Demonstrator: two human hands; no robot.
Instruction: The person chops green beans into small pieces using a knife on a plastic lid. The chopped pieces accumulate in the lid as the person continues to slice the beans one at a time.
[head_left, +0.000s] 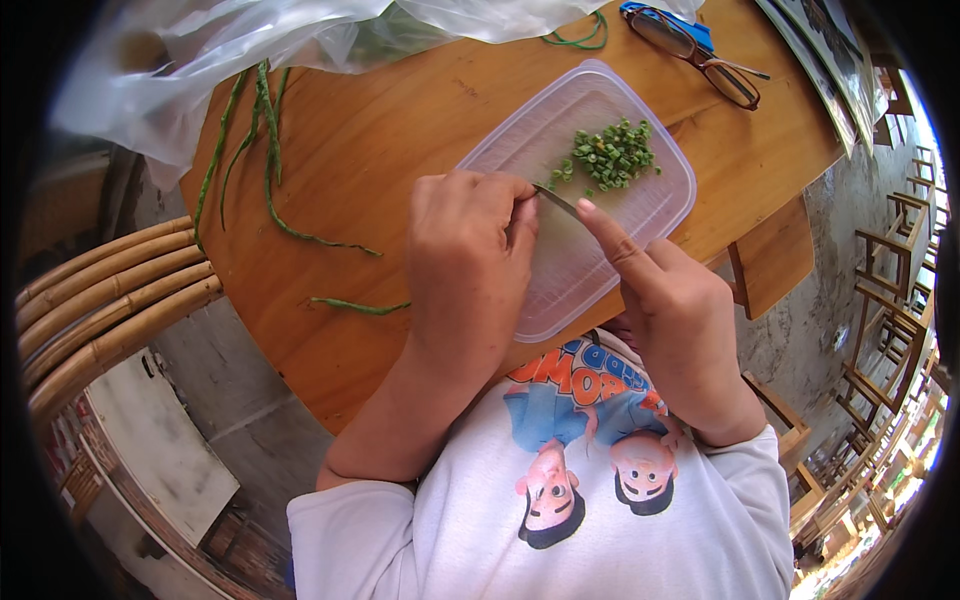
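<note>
My left hand (472, 240) is pinched closed over a plastic lid or shallow tray (555, 304), seemingly on a green long bean (360, 307) whose tail comes out from behind the hand onto the table. Most of that bean is hidden. In my right hand (667, 300) is a small knife (559, 201), my index finger laid along the back of its blade. The blade's tip meets my left fingertips. Chopped green bean pieces (615, 155) lie heaped on the far right part of the translucent plastic, with a few loose bits near the blade.
Several long beans (271, 150) trail over the left of the wooden table (360, 150) from under a clear plastic bag (322, 34). Eyeglasses (694, 56) and a green string loop (581, 37) lie at the back. A bamboo seat (112, 307) stands left, wooden chairs (892, 300) right.
</note>
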